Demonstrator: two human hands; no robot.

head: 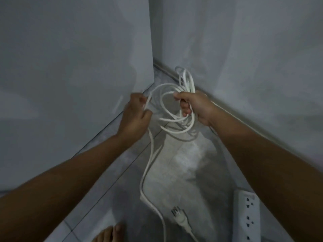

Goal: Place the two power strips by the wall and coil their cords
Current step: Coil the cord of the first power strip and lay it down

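Right hand [194, 107] curled tight round a bunch of white cord loops [176, 109], thumb on top, fingers wrapped under; loops sticking out above the right hand and hanging in rings to its left and just below it; no telling how many loops, too blurry.

Left hand [136, 116] just left of the loops, fingers bent, pinching one strand of the same white cord; loose cord [148, 165] dropping from under the left hand, running down toward the floor [122, 189], bending, then going on down past the bottom edge of the picture.

White plug [179, 218] lying flat on the floor, far below both hands, metal prongs pointing up the picture; its own bit of cord heading off to the lower right; no telling from here which strip it goes with.

One white power strip [248, 219] lying on the floor well below the right hand, partly hidden under the right forearm, sockets facing up, close beside the wall [262, 58] on that side; a second strip nowhere to be made out for sure.

Grey wall behind the right hand; flat grey panel [70, 67] beside the left hand; both meeting the floor in a corner just past the hands.

Bare toes [110, 233] at the bottom edge, below the left arm.
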